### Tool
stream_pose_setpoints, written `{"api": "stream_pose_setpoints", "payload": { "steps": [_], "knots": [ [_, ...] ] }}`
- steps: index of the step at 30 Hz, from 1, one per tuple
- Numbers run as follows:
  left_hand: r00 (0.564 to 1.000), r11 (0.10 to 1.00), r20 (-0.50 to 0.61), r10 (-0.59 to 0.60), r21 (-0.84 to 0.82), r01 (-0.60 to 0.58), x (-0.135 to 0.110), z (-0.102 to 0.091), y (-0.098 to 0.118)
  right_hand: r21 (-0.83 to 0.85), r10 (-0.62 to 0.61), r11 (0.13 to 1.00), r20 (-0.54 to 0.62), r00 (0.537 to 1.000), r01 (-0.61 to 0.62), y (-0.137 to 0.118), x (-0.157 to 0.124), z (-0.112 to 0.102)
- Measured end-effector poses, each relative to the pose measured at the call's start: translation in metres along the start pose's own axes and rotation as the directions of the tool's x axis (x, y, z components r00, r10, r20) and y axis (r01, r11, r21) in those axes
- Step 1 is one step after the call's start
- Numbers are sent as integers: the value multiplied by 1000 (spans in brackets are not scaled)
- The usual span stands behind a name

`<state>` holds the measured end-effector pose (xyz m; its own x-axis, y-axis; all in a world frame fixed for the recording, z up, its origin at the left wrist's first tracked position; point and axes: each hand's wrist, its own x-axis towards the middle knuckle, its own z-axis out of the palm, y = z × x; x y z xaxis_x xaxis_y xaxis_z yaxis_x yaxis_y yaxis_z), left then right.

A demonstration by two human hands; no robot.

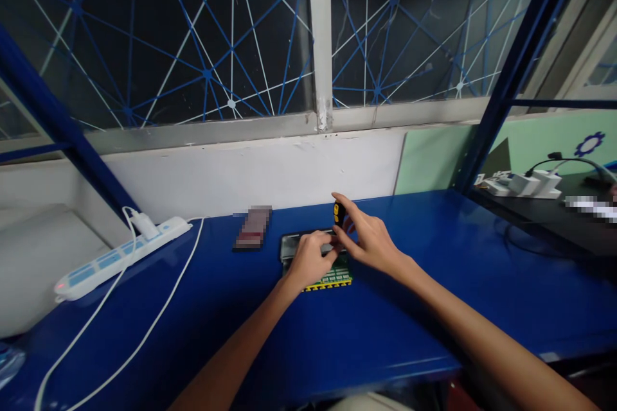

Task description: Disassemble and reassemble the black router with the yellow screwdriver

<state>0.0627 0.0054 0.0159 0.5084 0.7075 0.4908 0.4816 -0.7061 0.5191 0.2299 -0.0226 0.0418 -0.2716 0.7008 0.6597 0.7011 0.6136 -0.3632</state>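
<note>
A green circuit board [335,277] with a yellow-black striped edge lies on the blue table [434,308], with a dark flat device [294,243] at its far end. My left hand [308,260] rests on that device, fingers curled and pressed down on it. My right hand [366,237] is just to the right, pinching a small black and yellow tool [338,212] held upright over the board's far edge.
A white power strip [120,257] with a plugged-in adapter and white cable lies at the left. A blurred dark flat object [253,228] sits behind the board. A white wall and window stand behind. More chargers [525,183] sit on the neighbouring bench at right.
</note>
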Motion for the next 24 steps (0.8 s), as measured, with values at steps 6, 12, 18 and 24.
{"api": "stream_pose_setpoints", "payload": {
  "steps": [6, 12, 18, 24],
  "knots": [
    [1000, 1000, -12, -20, 0, 20, 0, 1, -3, -28, -3, 1000, -7, 1000, 3, 1, 1, 0],
    [1000, 1000, 19, -19, 12, 19, 0, 1, -4, -39, -18, 999, -6, 1000, 18, 0, 0, -1],
    [999, 999, 26, -33, 18, 33, 0, 0, 0, -46, -22, 999, -6, 1000, 22, 0, 0, -1],
    [1000, 999, 10, -3, 54, 2, 0, 0, 2, -41, -23, 999, -2, 1000, 23, 0, 0, -1]
  ]
}}
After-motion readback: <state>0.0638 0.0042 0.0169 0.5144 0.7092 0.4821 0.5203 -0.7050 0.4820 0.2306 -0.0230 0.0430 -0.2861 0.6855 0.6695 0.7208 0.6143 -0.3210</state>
